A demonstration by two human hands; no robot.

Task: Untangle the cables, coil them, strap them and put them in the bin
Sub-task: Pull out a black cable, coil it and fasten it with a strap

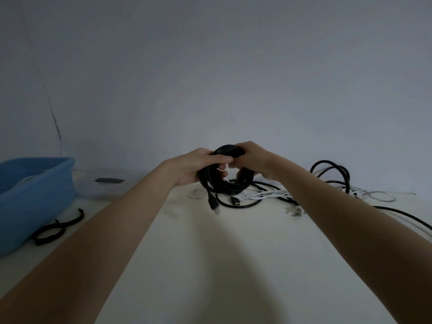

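I hold a coiled black cable (230,183) above the far part of the white table (233,253). My left hand (198,166) grips the coil's left side, and my right hand (253,157) grips its upper right. A plug end (214,204) hangs down from the coil. Behind and to the right lies a tangle of black cables (336,174) mixed with white cables (268,195). A blue bin (35,195) stands at the left edge. Black straps (56,228) lie on the table beside the bin.
A clear plastic lid with a dark label (108,180) lies behind the bin. One black cable (409,217) trails off toward the right edge. A pale wall (210,78) rises directly behind the table.
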